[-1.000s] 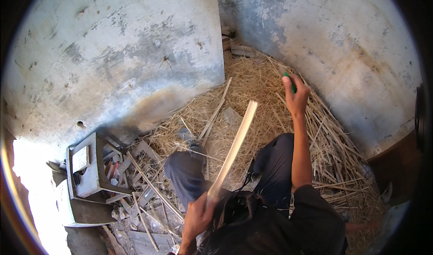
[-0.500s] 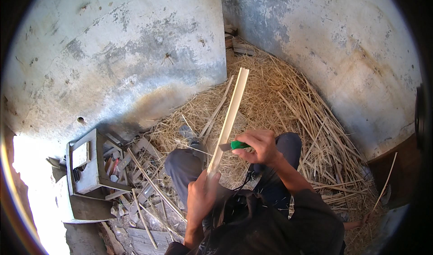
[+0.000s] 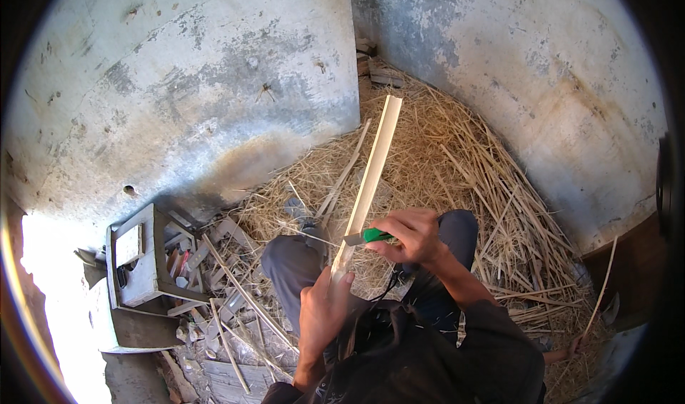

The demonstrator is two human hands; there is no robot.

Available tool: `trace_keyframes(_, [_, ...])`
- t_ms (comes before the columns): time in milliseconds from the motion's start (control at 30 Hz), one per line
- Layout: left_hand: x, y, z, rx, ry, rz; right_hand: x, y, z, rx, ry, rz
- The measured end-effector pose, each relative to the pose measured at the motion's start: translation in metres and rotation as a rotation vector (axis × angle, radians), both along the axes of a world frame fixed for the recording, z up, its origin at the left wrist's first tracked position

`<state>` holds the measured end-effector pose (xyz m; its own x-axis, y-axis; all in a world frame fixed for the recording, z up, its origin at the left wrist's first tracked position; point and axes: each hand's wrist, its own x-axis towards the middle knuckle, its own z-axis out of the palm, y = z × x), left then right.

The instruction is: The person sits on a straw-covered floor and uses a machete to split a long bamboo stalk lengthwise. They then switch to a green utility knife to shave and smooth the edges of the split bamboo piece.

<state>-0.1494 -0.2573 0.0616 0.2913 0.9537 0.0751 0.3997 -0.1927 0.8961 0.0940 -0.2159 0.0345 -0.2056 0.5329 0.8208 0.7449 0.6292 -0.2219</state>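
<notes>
My left hand (image 3: pixel 322 310) is closed around the near end of a long split bamboo strip (image 3: pixel 374 165). The strip slants up and away to the right, its pale hollow inner side facing me. In my right hand (image 3: pixel 410 236) is a knife (image 3: pixel 374 235) with a green handle, fingers wrapped round it. The blade lies against the strip a little beyond my left hand. The blade's edge is too small to make out.
Bamboo shavings and thin strips (image 3: pixel 435 125) heap against the walls (image 3: pixel 556 97) ahead and right. A grey wooden frame (image 3: pixel 139 275) stands left among scraps. At the lower right, another person's hand (image 3: pixel 574 345) is by a thin stick (image 3: pixel 603 290).
The bamboo strip has shifted slightly up and to the right. My right hand has moved a little left, with the knife blade now lower across the strip.
</notes>
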Motion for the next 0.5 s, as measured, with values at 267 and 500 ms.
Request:
trace_keyframes(267, [-0.010, -0.006, 0.001, -0.059, 0.034, -0.024, 0.029, 0.018, 0.003, 0.041, 0.095, -0.108])
trace_keyframes(500, [-0.027, -0.027, -0.022, -0.234, 0.065, -0.098, 0.105, 0.044, 0.020, -0.060, 0.342, -0.397])
